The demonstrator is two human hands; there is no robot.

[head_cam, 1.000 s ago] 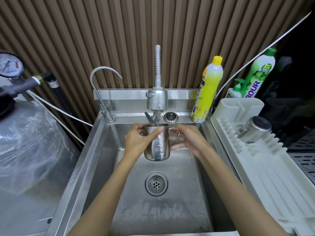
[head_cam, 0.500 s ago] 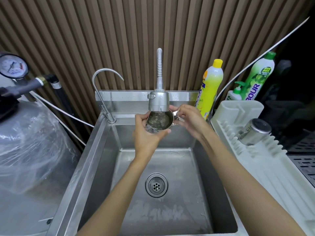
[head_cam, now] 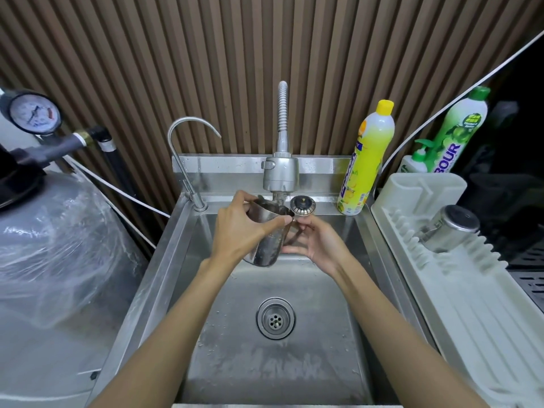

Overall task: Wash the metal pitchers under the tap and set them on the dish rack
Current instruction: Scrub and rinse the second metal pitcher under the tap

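The person stands square to the stainless steel sink basin (head_cam: 338, 290), both forearms reaching in over it; the left hand (head_cam: 240, 231) is curled around the body of a small shiny metal pitcher (head_cam: 266, 245), thumb laid across the near rim, so the cup is gripped firmly and its open mouth sits right beneath the grey pull-down spray tap (head_cam: 280, 173); water seems to be falling from the tap head into it, though the stream is too blurred to be sure. The right hand (head_cam: 313, 241) is closed loosely about the pitcher's handle side, fingers hooked there, which I take as steadying it for turning while it rinses. The pitcher is held upright, high at the back of the basin and well above the round drain strainer (head_cam: 275, 318), probably to keep splashing down. A second metal pitcher (head_cam: 449, 228) already lies tilted on its side on the white plastic dish rack (head_cam: 471, 304) to the right of the sink, its base facing us, presumably to drain; the tall yellow detergent bottle (head_cam: 366, 160) stands on the ledge between tap and rack, within easy reach. I would judge the rinse to be under way, with the move to the rack not yet made.
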